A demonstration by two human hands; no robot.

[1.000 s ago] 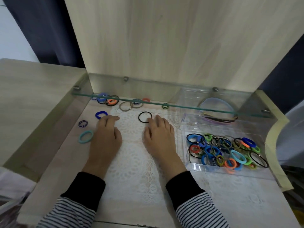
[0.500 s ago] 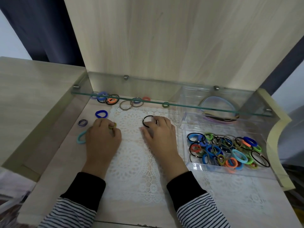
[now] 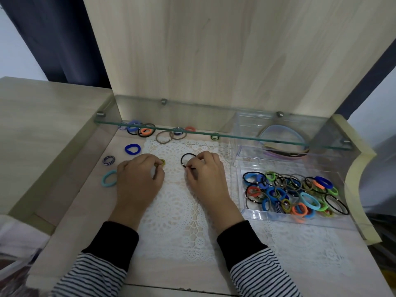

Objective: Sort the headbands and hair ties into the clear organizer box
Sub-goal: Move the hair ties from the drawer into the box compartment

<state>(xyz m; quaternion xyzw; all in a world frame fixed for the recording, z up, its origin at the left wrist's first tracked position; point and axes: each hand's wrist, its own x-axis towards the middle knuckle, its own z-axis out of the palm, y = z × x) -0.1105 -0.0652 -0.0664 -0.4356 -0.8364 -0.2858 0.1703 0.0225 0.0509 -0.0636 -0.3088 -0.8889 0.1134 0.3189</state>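
Left hand (image 3: 139, 179) pinches small olive-green fabric hair tie (image 3: 162, 162); right hand (image 3: 205, 174) pinches thin black elastic hair tie (image 3: 186, 157), both mid-worktop on white lace mat (image 3: 177, 211); clear plastic organizer box (image 3: 300, 220) at right edge; best lift clear of lace, drop both in front tie-filled compartment, not rear headband one.

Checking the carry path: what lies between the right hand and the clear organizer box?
Only the white lace mat, bare there, between right hand and clear organizer box; head view.
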